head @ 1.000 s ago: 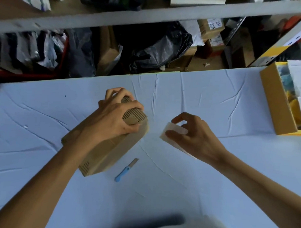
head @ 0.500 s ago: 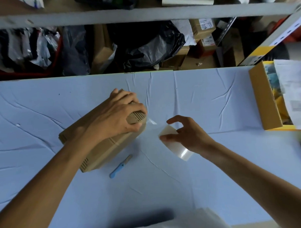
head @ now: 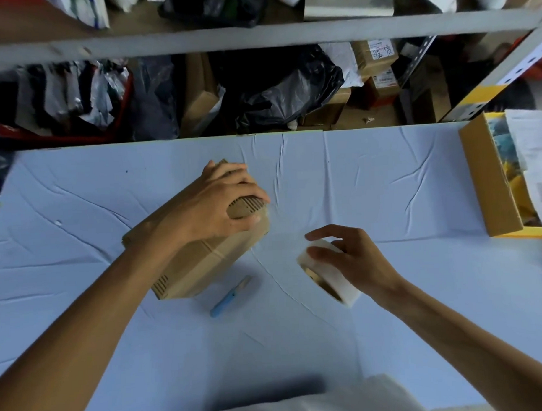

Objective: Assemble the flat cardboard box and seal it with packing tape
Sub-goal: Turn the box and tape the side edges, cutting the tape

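Two hands are busy on the pale blue table (head: 386, 201): the left hand (head: 220, 204) clamps the far end of the brown cardboard box (head: 204, 269), fingers curled over the top and thumb pressed to its side. That box sits left of centre, folded up into shape and set at an angle, with dark printed bars at two corners. The right hand (head: 354, 257) grips the white packing tape roll (head: 333, 277) just beside it, thumb on the outer face, fingers wrapped round, brown core showing, while a small blue cutter (head: 227, 299) lies near both.
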Available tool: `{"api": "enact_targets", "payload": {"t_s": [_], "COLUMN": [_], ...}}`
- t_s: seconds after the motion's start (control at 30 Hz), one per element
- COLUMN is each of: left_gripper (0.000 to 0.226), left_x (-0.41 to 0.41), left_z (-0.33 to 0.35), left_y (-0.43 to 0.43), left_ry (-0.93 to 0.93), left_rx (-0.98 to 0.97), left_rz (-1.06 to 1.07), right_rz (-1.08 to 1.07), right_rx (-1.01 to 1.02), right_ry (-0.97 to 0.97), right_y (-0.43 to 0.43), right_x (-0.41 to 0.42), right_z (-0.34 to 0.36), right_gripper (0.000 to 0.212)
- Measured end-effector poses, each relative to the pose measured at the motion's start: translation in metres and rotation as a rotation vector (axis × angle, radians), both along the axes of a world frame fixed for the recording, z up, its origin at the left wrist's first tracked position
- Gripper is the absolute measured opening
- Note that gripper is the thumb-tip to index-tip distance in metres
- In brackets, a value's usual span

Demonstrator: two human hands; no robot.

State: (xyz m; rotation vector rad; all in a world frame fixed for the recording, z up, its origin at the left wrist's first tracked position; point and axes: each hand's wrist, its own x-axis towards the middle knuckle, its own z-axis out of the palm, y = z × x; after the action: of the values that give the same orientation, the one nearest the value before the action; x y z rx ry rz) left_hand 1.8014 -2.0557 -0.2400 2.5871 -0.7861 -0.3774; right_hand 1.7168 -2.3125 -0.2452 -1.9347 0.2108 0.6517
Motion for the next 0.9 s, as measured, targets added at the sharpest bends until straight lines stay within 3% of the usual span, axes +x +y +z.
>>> {"api": "enact_targets", "payload": {"t_s": [0.1, 0.23, 0.4, 0.5, 0.6, 0.73, 0.9], "left_gripper": [0.037, 0.02, 0.018, 0.018, 0.021, 0.022, 0.019], "left_x": [0.002, 0.007, 0.011, 0.01, 0.009, 0.004, -0.002], "left_z": [0.002, 0.004, 0.002, 0.001, 0.001, -0.001, -0.001], "left_y": [-0.004, -0.011, -0.013, -0.012, -0.012, -0.018, -0.016], "left_ry": [0.093, 0.085, 0.105, 0.075, 0.052, 0.016, -0.004], "left_rx": [-0.07, -0.11, -0.096, -0.062, -0.054, -0.045, -0.055], "left_rz": [0.074, 0.149, 0.16, 0.145, 0.141, 0.137, 0.122], "right_rz": [-0.023, -0.017, -0.02, -0.049, -0.078, -0.064, -0.036], "right_rx": [-0.013, -0.016, 0.001, 0.007, -0.035, -0.14, -0.214], "right_ry": [-0.002, -0.034, -0.097, -0.131, -0.085, 0.099, 0.086], "right_y": [0.0, -0.001, -0.005, -0.003, -0.003, 0.002, -0.001], "right_x": [0.0, 0.001, -0.003, -0.011, -0.01, -0.001, -0.001], "right_z": [-0.004, -0.003, 0.002, 0.003, -0.001, -0.012, -0.015], "right_gripper": [0.01, 0.012, 0.034, 0.033, 0.024, 0.03, 0.027]}}
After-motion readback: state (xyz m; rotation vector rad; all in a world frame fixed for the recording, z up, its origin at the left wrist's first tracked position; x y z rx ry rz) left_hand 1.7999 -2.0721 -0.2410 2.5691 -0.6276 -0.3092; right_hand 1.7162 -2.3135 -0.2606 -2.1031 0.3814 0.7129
